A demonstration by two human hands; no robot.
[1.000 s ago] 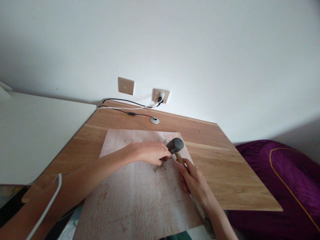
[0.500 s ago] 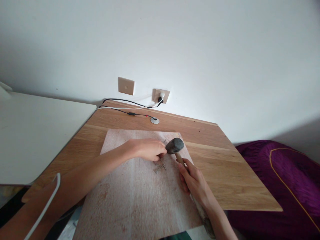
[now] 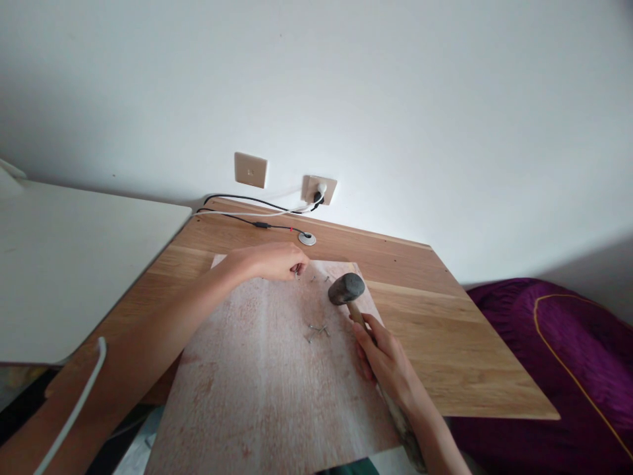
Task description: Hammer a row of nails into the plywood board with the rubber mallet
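Observation:
My right hand is wrapped round the wooden handle of a hammer with a thick dark grey head. The head hangs over the right side of a pale wooden board. At the board's far edge, my left hand is closed in a pinch, with a small shiny nail showing at the fingertips. Several loose nails lie in a small heap on the board, left of the hammer handle. Two more nails stick up near the far edge, between my left hand and the hammer head.
The board rests on a wooden desk against a white wall. Black and white cables run along the back to a wall socket. A white table adjoins on the left. Purple fabric bulges at the right.
My left hand has moved away from the loose nails, up and left to the board's far edge. The heap and the two upright nails now show. My right hand and the hammer have stayed put.

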